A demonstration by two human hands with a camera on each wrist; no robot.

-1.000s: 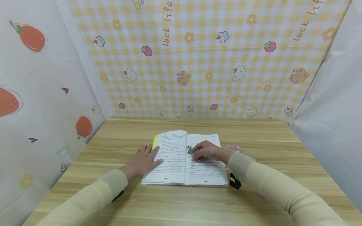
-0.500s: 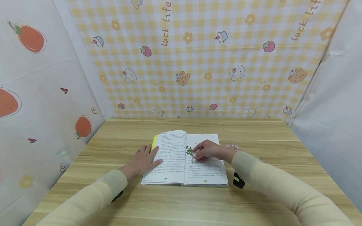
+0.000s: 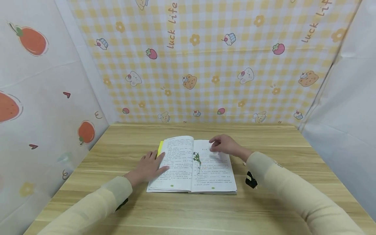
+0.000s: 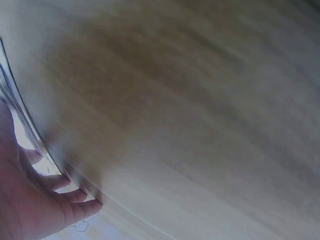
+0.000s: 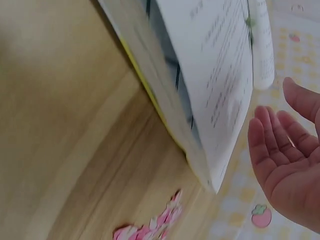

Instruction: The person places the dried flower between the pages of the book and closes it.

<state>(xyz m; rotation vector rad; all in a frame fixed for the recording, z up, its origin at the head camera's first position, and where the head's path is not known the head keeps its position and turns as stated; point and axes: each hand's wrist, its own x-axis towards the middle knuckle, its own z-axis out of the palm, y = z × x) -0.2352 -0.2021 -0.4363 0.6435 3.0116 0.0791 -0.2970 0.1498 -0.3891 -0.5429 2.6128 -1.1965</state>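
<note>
An open book (image 3: 215, 178) lies on the wooden table with printed pages facing up. Along the right page, close to the fold, lies a thin green sprig (image 3: 197, 159) with small dark blossoms at its top. My left hand (image 3: 148, 166) rests with spread fingers over the left page's outer edge. Above the upper part of the right page is my right hand (image 3: 225, 144), fingers loosely bent and nothing between them. The right wrist view shows that hand (image 5: 290, 160) apart from the page, its palm bare.
Pink-and-white flowers (image 5: 150, 226) lie on the table to the right of the book, mostly hidden by the right arm in the head view. A yellow cover edge (image 3: 160, 148) shows at the book's left. A patterned cloth (image 3: 205, 75) hangs behind the table (image 3: 188, 215).
My right hand has let go of the sprig, leaving it on the page, and moved up and to the right. My left hand stays in place.
</note>
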